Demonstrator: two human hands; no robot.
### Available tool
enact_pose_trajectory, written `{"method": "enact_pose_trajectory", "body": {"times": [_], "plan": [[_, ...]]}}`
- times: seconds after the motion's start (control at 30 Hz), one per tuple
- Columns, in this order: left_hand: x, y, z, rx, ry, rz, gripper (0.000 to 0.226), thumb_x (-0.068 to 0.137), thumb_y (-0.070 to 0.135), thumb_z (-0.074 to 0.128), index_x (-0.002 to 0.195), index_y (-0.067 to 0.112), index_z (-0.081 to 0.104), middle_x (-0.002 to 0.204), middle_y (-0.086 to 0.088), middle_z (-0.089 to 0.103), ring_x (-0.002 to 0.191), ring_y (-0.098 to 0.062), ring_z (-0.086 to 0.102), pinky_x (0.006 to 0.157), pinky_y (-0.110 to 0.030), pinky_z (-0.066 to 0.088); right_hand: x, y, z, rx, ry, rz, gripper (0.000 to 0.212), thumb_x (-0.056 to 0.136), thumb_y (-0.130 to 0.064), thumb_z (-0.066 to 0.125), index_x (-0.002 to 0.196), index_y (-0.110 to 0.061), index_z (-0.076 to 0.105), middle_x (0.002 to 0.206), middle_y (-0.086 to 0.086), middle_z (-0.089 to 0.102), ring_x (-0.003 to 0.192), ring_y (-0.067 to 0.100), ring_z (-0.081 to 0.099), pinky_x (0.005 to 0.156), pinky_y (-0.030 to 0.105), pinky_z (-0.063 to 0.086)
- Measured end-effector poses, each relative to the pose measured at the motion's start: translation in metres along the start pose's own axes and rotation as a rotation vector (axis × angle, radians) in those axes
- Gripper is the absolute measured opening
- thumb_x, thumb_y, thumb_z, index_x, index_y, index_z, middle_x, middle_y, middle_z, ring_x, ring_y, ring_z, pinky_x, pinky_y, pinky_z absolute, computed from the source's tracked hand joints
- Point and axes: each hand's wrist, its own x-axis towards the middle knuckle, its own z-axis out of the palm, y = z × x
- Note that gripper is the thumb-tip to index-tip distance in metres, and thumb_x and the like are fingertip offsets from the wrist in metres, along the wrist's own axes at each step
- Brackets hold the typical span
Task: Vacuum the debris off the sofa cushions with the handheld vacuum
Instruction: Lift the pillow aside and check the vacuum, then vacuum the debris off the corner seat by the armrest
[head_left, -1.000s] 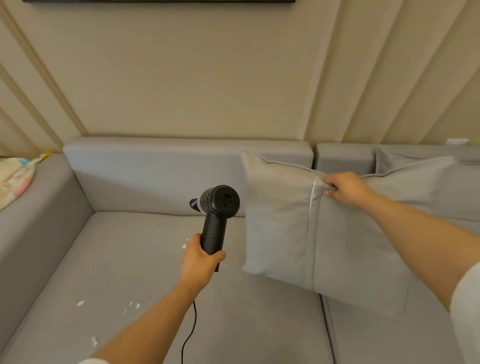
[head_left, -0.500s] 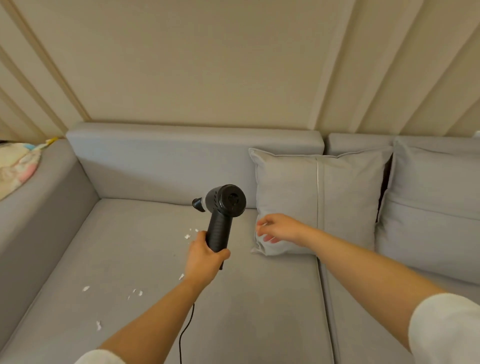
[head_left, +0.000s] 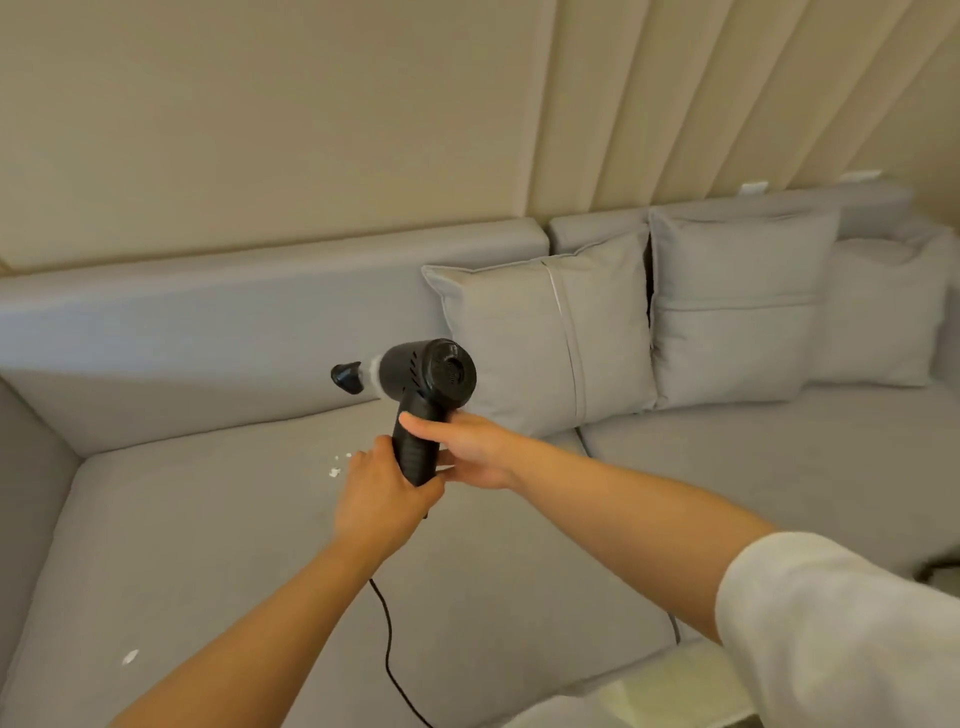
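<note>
A black handheld vacuum (head_left: 426, 374) hangs in the air above the grey sofa seat cushion (head_left: 218, 525), nozzle pointing left. My left hand (head_left: 384, 499) grips the lower handle. My right hand (head_left: 467, 447) wraps the handle from the right, just above the left hand. White debris bits (head_left: 335, 470) lie on the seat just left of my hands, and one more white scrap (head_left: 130, 657) lies near the front left. The vacuum's black cord (head_left: 387, 639) trails down over the seat.
Three grey throw pillows lean on the backrest: one (head_left: 545, 338) right behind the vacuum, a second (head_left: 732, 306) to its right, a third (head_left: 883, 312) at the far right. The sofa arm (head_left: 26, 467) rises at the left. A second seat cushion (head_left: 753, 457) lies right.
My right hand let go of the pillow, left it leaning on the backrest, and came over to the vacuum handle. The view swung right; the vacuum stayed raised in my left hand.
</note>
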Motion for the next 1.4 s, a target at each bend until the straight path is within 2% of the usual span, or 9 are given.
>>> {"method": "enact_pose_trajectory", "body": {"times": [0.13,0.27,0.37,0.5,0.63,0.8,0.97,1.07,1.4], "plan": [[-0.012,-0.01,-0.016,0.044,-0.148,0.157,0.042,0.074,0.047,0.067,0.097,0.021,0.043,0.08,0.003,0.05,0.073,-0.014,0.051,0.051,-0.024,0.037,-0.015,0.003,0.026,0.131,0.179,-0.036,0.025,0.087,-0.019,0.061,0.11,-0.015,0.054,0.093,0.003,0.061,0.085,0.016,0.059,0.073,0.027,0.051],[-0.035,-0.023,-0.023,0.071,-0.375,0.295,0.044,0.086,0.045,0.056,0.117,0.017,0.041,0.067,0.004,0.047,0.06,-0.012,0.047,0.056,-0.025,0.039,-0.029,0.01,0.016,0.125,0.386,-0.013,0.021,0.084,-0.016,0.062,0.102,-0.007,0.055,0.089,0.011,0.06,0.084,0.025,0.059,0.082,0.038,0.052],[-0.037,-0.05,-0.035,0.157,-0.345,0.241,0.03,0.095,0.027,0.047,0.121,0.011,0.044,0.069,0.001,0.049,0.062,-0.014,0.047,0.059,-0.026,0.038,-0.029,0.022,0.004,0.051,0.531,0.049,0.024,0.082,-0.018,0.062,0.1,-0.005,0.055,0.085,0.014,0.059,0.085,0.03,0.058,0.08,0.04,0.051],[-0.036,-0.105,-0.059,0.178,-0.307,0.034,0.021,0.098,0.021,0.04,0.107,0.008,0.054,0.077,-0.005,0.054,0.063,-0.02,0.046,0.057,-0.03,0.038,-0.018,0.033,-0.012,-0.125,0.652,0.039,0.023,0.079,-0.017,0.062,0.097,-0.003,0.055,0.076,0.014,0.057,0.068,0.026,0.056,0.059,0.029,0.048],[-0.047,-0.164,-0.085,0.164,-0.359,-0.189,0.023,0.097,0.028,0.043,0.08,0.016,0.053,0.063,0.003,0.044,0.052,-0.01,0.039,0.05,-0.022,0.029,0.014,0.033,-0.016,-0.2,0.607,0.038,0.026,0.078,-0.015,0.065,0.098,-0.004,0.054,0.073,0.011,0.057,0.062,0.022,0.055,0.052,0.027,0.044],[-0.086,-0.206,-0.093,0.027,-0.233,-0.455,0.04,0.097,0.035,0.043,0.059,0.024,0.05,0.059,0.003,0.041,0.052,-0.011,0.037,0.052,-0.021,0.029,0.073,0.028,0.009,-0.284,0.396,0.09,0.031,0.077,-0.015,0.068,0.102,-0.002,0.056,0.088,0.019,0.058,0.076,0.031,0.057,0.067,0.035,0.049],[-0.121,-0.226,-0.088,-0.057,-0.097,-0.604,0.034,0.096,0.026,0.047,0.063,0.02,0.051,0.062,0.002,0.045,0.054,-0.012,0.038,0.056,-0.024,0.032,0.105,0.04,0.053,-0.415,0.24,0.11,0.026,0.076,-0.018,0.069,0.096,-0.007,0.055,0.082,0.013,0.058,0.071,0.026,0.057,0.062,0.031,0.047],[-0.139,-0.241,-0.097,-0.12,-0.006,-0.635,0.034,0.098,0.023,0.044,0.064,0.021,0.049,0.059,0.002,0.041,0.052,-0.012,0.037,0.055,-0.024,0.032,0.113,0.049,0.083,-0.504,0.116,0.131,0.035,0.075,-0.018,0.069,0.104,-0.005,0.057,0.086,0.015,0.061,0.076,0.029,0.06,0.066,0.034,0.051],[-0.178,-0.325,-0.14,-0.157,0.116,-0.613,0.029,0.098,0.033,0.039,0.081,0.014,0.055,0.06,0.005,0.043,0.053,-0.01,0.04,0.053,-0.022,0.032,0.136,0.081,0.212,-0.777,-0.09,0.166,0.024,0.076,-0.027,0.069,0.093,-0.022,0.052,0.096,0.017,0.064,0.091,0.036,0.064,0.078,0.041,0.055]]}}
